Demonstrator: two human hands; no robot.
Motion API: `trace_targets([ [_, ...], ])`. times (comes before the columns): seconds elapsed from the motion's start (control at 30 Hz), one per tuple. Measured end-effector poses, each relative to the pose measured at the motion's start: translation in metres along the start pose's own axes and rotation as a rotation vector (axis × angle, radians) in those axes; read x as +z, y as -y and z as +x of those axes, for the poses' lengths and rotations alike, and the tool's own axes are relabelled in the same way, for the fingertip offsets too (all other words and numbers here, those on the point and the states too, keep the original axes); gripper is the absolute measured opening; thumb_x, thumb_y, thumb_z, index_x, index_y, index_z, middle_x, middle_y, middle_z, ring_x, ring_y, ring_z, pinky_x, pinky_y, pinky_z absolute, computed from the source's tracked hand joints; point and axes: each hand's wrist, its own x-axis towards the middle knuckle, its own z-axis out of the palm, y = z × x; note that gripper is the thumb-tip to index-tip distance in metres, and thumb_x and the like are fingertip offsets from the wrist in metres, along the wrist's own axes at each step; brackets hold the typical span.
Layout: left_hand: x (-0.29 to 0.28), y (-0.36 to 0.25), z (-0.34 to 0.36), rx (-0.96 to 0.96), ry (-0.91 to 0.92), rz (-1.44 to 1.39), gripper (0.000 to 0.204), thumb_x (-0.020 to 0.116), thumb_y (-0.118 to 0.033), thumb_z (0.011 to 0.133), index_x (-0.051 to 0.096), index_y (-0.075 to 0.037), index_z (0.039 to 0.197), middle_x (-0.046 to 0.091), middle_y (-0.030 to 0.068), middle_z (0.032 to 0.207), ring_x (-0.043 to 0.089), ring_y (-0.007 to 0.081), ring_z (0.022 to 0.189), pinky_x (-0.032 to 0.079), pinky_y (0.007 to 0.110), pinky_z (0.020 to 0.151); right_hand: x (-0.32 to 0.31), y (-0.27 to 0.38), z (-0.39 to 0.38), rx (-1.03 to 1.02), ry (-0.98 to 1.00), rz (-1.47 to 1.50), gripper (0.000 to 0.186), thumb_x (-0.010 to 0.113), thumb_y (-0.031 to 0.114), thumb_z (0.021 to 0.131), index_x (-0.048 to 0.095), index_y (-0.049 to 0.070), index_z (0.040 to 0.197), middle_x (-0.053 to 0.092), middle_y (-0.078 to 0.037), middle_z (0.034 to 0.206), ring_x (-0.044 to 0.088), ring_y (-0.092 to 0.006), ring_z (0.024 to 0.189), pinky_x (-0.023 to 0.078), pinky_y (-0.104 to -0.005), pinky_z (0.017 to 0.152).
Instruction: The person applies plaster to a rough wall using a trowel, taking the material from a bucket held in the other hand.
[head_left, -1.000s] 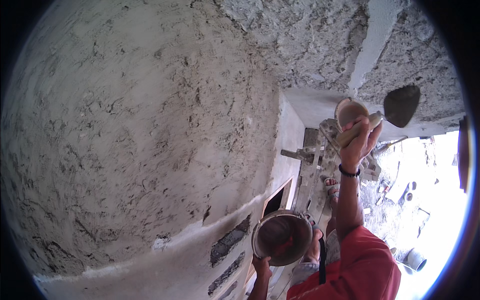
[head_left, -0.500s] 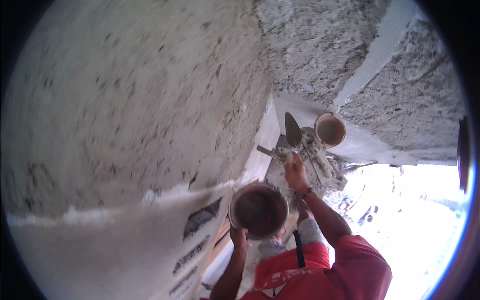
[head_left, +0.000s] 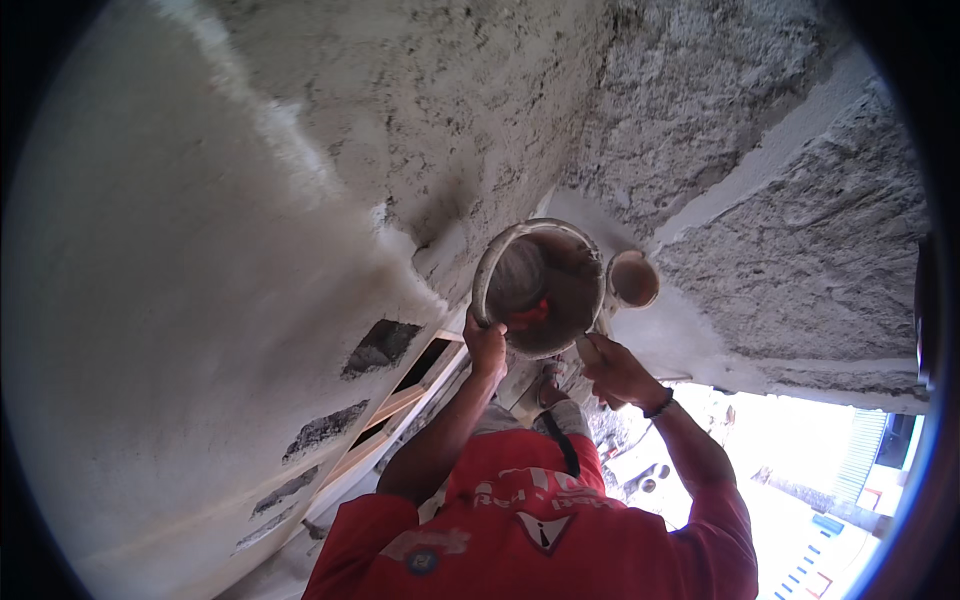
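Observation:
My left hand (head_left: 487,347) grips the near-left rim of a round, mortar-stained bucket (head_left: 486,268), its thumb over the edge. The bucket is held up in front of me. Wet-looking, grey-brown contents with a red reflection show inside. My right hand (head_left: 619,374), with a dark band at the wrist, is closed around the pale handle of a trowel (head_left: 588,349), close to the bucket's near-right rim. The trowel's blade cannot be seen now. Beyond the held bucket, a smaller-looking round bucket (head_left: 634,279) stands near the wall corner.
Smooth plaster covers the left wall (head_left: 200,300), which has several dark rough patches. The far-right wall (head_left: 800,260) is rough, with a smooth pale strip. A wooden frame (head_left: 395,400) leans low on the left. Bright ground lies far below at the right.
My left hand has raised the bucket up and forward, so it looks larger. My right hand has drawn back beside its rim, and the trowel blade has gone out of sight. The view has shifted.

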Motion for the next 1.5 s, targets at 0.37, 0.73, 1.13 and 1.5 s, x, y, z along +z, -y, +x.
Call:
trace_targets([
  [0.37, 0.006, -0.046, 0.006, 0.333, 0.039, 0.337, 0.058, 0.058, 0.010, 0.076, 0.051, -0.002, 0.133, 0.060, 0.0185, 0.126, 0.057, 0.0304, 0.119, 0.042, 0.037, 0.100, 0.019, 0.015, 0.079, -0.546, -0.569, -1.616, 0.055, 0.054, 0.014, 0.083, 0.044, -0.014, 0.130, 0.065, -0.018, 0.093, 0.067, -0.0274, 0.069, 0.055, -0.0358, 0.058],
  [0.73, -0.007, -0.071, 0.013, 0.390, 0.044, 0.227, 0.046, 0.055, 0.010, 0.077, 0.056, 0.000, 0.122, 0.065, 0.0171, 0.110, 0.063, 0.0288, 0.101, 0.049, 0.039, 0.087, -0.002, 0.011, 0.069, -0.691, -0.467, -1.548, 0.056, 0.053, 0.010, 0.078, 0.045, -0.003, 0.132, 0.063, -0.025, 0.101, 0.066, -0.0298, 0.072, 0.050, -0.0442, 0.059],
  [1.13, 0.012, -0.057, 0.020, 0.327, 0.129, 0.173, 0.046, 0.056, 0.010, 0.077, 0.055, 0.002, 0.122, 0.065, 0.0176, 0.109, 0.064, 0.0278, 0.097, 0.051, 0.036, 0.083, 0.017, 0.045, 0.040, -0.656, -0.467, -1.653, 0.052, 0.051, 0.012, 0.083, 0.043, -0.008, 0.129, 0.064, -0.020, 0.094, 0.069, -0.0263, 0.068, 0.056, -0.0375, 0.055],
  [1.5, 0.028, -0.027, 0.015, 0.305, 0.053, 0.193, 0.054, 0.055, 0.014, 0.077, 0.048, 0.006, 0.130, 0.060, 0.0226, 0.123, 0.060, 0.0323, 0.112, 0.044, 0.039, 0.099, -0.001, 0.056, -0.008, -0.543, -0.557, -1.610, 0.063, 0.053, 0.011, 0.080, 0.033, -0.014, 0.134, 0.064, -0.027, 0.087, 0.067, -0.0328, 0.066, 0.056, -0.0420, 0.058],
])
